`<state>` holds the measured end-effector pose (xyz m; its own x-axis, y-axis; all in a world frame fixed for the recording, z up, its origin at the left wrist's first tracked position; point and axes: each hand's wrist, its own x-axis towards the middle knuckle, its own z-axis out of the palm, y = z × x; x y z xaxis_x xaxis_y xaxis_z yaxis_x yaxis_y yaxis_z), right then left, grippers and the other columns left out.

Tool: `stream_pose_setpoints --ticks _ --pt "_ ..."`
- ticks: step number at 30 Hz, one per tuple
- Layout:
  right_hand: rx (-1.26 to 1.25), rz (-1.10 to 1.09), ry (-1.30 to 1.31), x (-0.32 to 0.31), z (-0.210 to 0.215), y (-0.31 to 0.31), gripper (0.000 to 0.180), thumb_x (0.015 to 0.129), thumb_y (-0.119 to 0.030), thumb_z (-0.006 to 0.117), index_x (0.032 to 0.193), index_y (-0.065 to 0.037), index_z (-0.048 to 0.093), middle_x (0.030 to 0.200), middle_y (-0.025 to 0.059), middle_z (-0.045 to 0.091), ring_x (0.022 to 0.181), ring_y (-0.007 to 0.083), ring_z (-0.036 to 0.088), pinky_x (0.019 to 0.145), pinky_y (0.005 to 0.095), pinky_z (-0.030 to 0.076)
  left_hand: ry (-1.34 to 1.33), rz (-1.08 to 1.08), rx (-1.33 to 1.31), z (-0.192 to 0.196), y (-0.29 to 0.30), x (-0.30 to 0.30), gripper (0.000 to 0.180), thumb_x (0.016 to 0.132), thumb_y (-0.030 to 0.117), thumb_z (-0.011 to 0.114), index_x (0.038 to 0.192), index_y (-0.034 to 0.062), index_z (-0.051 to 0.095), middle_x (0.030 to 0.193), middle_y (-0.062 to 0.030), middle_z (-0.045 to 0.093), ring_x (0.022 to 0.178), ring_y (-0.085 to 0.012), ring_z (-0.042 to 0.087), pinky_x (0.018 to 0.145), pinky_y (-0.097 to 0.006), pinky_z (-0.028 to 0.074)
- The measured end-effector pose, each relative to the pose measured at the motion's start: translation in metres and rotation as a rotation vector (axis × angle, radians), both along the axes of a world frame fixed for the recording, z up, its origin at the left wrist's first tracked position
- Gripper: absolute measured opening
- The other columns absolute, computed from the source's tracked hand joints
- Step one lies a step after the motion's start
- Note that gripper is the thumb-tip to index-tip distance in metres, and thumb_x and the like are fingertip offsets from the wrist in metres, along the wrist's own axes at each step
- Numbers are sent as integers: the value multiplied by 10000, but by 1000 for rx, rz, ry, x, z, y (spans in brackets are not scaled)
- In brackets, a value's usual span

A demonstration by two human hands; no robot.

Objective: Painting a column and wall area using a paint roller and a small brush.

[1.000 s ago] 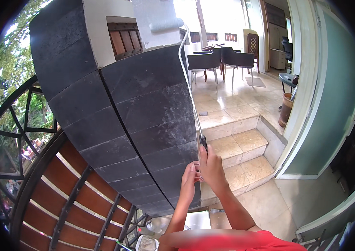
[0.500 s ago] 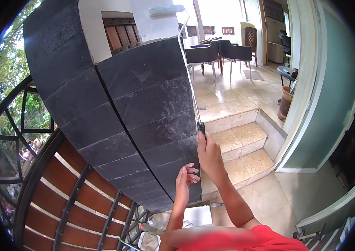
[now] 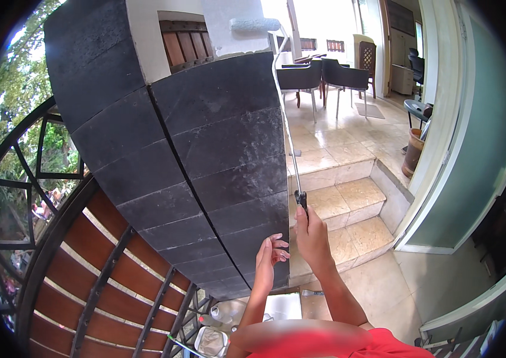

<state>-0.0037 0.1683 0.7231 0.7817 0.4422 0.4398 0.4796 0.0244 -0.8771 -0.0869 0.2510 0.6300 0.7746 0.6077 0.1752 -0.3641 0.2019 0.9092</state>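
Note:
My right hand [image 3: 312, 237] is wrapped round the black handle [image 3: 301, 198] of a paint roller. Its long white-spattered rod rises along the right edge of a pillar. At the top, the pale blue-grey roller sleeve [image 3: 255, 25] lies against the white upper part of the pillar [image 3: 223, 43], just above the dark tiles. Beside the lower dark tiled face [image 3: 223, 149], my left hand [image 3: 271, 258] is raised with loosely bent fingers apart, holding nothing. Whitish smears mark its fingertips.
Marble steps [image 3: 348, 200] rise on the right to a floor with dark chairs [image 3: 346, 77]. A wood-slat metal gate [image 3: 92, 253] stands left. Below lie a white tray [image 3: 285, 305], a flat brush [image 3: 312, 293] and a tub [image 3: 211, 341]. A frosted glass door [image 3: 473, 137] is far right.
The roller sleeve has come down a little on the white surface, and my right hand has lowered with the handle. The whole view has shifted slightly. My left hand keeps its pose.

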Motion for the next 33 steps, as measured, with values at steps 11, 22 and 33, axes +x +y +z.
stream_pose_setpoints --ticks 11,22,33 --pt "-85 -37 -107 -24 1 22 317 922 -256 385 817 27 484 595 194 535 585 366 558 505 401 398 -18 19 -24 0 2 -12 430 953 344 278 1107 11 503 913 -50 568 716 -97 539 661 -215 411" --pt "-148 -84 -94 -48 -9 30 314 916 -249 397 837 42 485 615 260 521 635 440 537 524 440 395 -38 1 -89 -14 25 -39 453 952 365 273 1138 4 474 889 -66 575 706 -107 552 651 -221 419" --pt "-198 -117 -89 -53 5 8 300 922 -248 395 836 27 480 623 222 501 575 361 511 542 387 389 -24 -82 -141 -26 39 -45 465 948 391 270 1139 15 467 887 -62 576 691 -108 550 649 -229 418"
